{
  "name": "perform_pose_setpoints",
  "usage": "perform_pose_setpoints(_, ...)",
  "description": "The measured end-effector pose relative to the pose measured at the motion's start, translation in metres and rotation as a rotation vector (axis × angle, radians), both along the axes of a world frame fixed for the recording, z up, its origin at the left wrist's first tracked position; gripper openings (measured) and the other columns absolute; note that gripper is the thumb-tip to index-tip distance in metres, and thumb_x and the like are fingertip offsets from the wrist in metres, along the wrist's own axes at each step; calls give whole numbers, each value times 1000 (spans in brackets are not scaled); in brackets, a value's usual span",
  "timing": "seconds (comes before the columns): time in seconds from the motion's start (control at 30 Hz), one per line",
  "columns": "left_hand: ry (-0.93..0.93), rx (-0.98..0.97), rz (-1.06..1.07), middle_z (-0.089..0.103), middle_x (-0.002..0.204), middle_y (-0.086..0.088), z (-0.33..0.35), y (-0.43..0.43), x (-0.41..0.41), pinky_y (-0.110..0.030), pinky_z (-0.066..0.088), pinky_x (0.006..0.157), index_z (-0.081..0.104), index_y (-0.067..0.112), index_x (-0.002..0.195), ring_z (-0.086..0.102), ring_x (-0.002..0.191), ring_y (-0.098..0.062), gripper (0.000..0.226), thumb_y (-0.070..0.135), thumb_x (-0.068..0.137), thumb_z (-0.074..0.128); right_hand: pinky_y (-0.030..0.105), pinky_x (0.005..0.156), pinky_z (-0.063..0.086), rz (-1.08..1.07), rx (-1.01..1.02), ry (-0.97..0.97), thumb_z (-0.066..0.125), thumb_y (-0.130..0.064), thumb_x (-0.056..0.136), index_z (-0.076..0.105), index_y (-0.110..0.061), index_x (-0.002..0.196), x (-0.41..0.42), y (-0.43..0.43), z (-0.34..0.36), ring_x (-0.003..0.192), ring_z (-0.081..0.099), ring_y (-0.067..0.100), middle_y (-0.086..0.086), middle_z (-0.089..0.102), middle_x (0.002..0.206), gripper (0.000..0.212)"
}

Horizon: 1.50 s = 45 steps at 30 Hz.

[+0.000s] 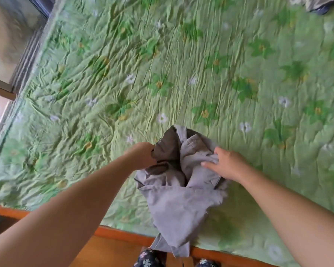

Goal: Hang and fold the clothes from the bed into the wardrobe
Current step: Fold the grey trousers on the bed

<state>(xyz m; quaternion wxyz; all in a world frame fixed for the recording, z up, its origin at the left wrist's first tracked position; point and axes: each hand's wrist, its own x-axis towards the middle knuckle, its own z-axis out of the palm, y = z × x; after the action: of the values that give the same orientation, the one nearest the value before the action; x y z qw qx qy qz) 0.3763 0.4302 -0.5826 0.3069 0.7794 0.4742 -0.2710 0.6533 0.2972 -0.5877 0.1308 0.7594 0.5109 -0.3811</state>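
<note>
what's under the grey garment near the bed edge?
The grey garment lies bunched on the green floral bedspread; its lower end hangs over the orange bed frame. Anything beneath the folds is covered.

One crumpled grey garment (174,189); one green floral quilted bed (201,64); one far rumpled clothes heap (314,3); two hands: left hand (143,156), right hand (227,164).

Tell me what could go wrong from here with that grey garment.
1. The lower end of the grey garment hangs over the wooden bed frame; let go, it may slide to the floor.
2. Only the left hand grips a bunch of cloth; the right hand just rests on it, so lifting may twist it.
3. It lies crumpled; folding it now would likely set creases.
</note>
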Motion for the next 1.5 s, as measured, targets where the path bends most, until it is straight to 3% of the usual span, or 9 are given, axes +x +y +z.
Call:
perform_pose_setpoints(0.2, -44, 401, -170, 41, 57, 16, 144, 23, -6, -22, 32, 45, 66, 34, 85, 49, 61, -15, 7, 40, 83, 64, 33, 56, 43, -23, 199, -6, 41, -78, 89, 46, -23, 109, 19, 10, 141, 73, 61, 19, 2, 62, 87, 59)
perform_pose_setpoints(0.33, -40, 602, -217, 61, 80, 8, 257, 53, -12, -27, 44, 56, 68, 30, 91, 62, 77, -19, 28, 57, 85, 63, 35, 58, 40, -69, 385, -7, 46, -47, 101, 44, -23, 90, 30, 23, 254, 65, 55, 22, 2, 55, 73, 26)
perform_pose_setpoints(0.57, -99, 956, -349, 55, 85, 15, 463, 86, -25, -38, 37, 84, 67, 37, 101, 48, 101, -19, 66, 77, 83, 18, 37, 67, 49, -4, 728, -154, 56, -43, 96, 48, -24, 100, 45, 33, 442, 74, 58, 26, 4, 60, 85, 21)
perform_pose_setpoints(0.8, -327, 1082, -294, 66, 97, 10, 614, 98, -19, -39, 48, 91, 69, 32, 98, 59, 103, -17, 34, 58, 96, 48, 34, 59, 37, 108, 989, -355, 65, -41, 91, 45, -30, 86, 53, 40, 580, 73, 55, 22, -7, 51, 76, 23)
perform_pose_setpoints(1.0, -311, 1201, -288, 61, 81, 13, 665, 103, -2, -29, 47, 68, 65, 29, 89, 58, 77, -12, 39, 61, 96, 44, 37, 72, 49, 142, 985, -484, 65, -45, 86, 56, -27, 80, 63, 32, 630, 81, 56, 21, -2, 48, 94, 21)
perform_pose_setpoints(1.17, -266, 1111, -325, 64, 90, 11, 686, 104, 17, -33, 51, 81, 67, 28, 88, 61, 88, -13, 37, 56, 98, 44, 32, 58, 43, 191, 788, -566, 63, -52, 86, 59, -26, 76, 71, 34, 667, 72, 58, 16, -4, 61, 78, 28)
perform_pose_setpoints(1.3, -258, 1093, -295, 67, 91, 3, 713, 107, 34, -33, 50, 81, 67, 23, 84, 63, 90, -20, 30, 45, 98, 52, 30, 53, 42, 211, 1063, -747, 55, -33, 92, 58, -19, 73, 66, 39, 699, 67, 55, 20, -2, 56, 68, 24)
perform_pose_setpoints(1.43, -480, 1110, -147, 59, 66, 6, 730, 116, 46, -29, 42, 59, 52, 24, 59, 58, 67, -16, 33, 23, 92, 53, 38, 79, 45, 155, 1241, -756, 52, -32, 93, 44, -19, 62, 71, 40, 734, 86, 46, 26, -3, 44, 65, 35)
perform_pose_setpoints(1.5, -492, 1013, -122, 49, 50, 7, 725, 119, 54, -27, 34, 51, 47, 19, 51, 47, 54, -10, 39, 19, 89, 55, 33, 64, 38, 52, 1108, -566, 53, -27, 93, 38, -19, 60, 73, 40, 737, 73, 50, 28, -2, 40, 61, 37)
